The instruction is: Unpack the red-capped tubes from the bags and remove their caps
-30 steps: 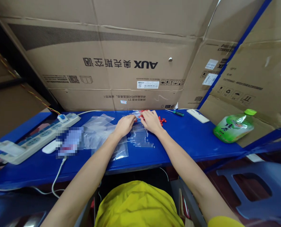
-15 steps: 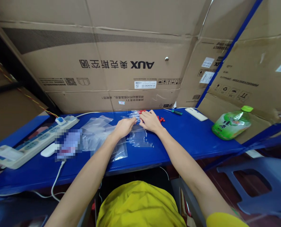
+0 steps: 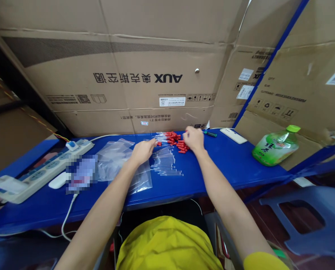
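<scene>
My left hand [image 3: 143, 153] is closed in a pinch, with a glass dropper's red bulb [image 3: 159, 143] showing at its fingertips; the fingers hide its glass part. My right hand [image 3: 194, 139] is curled at the right edge of a pile of loose red rubber bulbs [image 3: 182, 146]; whatever its fingers hold is hidden. Thin clear glass tubes [image 3: 167, 161] lie side by side in front of the hands. Behind them, several glass droppers with red bulbs [image 3: 170, 135] lie in a bunch, their glass ends pointing left.
Clear plastic bags [image 3: 113, 159] lie under and beside my left forearm. Further left are a white power strip [image 3: 50, 165] and a blurred-out item [image 3: 83, 172] with a cable. A green-handled screwdriver [image 3: 210, 134], a white flat case [image 3: 233, 135] and a green bottle [image 3: 276, 146] are to the right.
My hands were together over the tubes and have moved apart. The right went right to the red bulbs, the left slightly left. The red pile between them now shows.
</scene>
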A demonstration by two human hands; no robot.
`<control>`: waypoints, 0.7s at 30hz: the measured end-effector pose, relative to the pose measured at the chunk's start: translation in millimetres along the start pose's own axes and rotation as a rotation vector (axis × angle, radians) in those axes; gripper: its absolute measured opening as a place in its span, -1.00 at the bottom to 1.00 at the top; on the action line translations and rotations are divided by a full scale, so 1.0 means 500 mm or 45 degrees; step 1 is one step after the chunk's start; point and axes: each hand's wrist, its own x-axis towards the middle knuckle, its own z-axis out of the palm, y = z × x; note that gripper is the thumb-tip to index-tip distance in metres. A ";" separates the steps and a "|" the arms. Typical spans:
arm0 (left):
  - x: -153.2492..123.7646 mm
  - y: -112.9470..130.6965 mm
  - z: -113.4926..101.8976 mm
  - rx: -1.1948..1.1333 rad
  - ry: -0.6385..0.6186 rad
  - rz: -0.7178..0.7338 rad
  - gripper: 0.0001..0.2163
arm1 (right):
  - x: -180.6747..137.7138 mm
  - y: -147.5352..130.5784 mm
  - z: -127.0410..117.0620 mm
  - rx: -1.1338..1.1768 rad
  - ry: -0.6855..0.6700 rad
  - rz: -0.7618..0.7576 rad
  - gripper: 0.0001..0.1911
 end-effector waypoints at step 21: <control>0.009 0.034 0.034 -0.184 -0.029 0.331 -0.83 | -0.008 0.041 0.029 0.287 -0.078 0.216 -0.89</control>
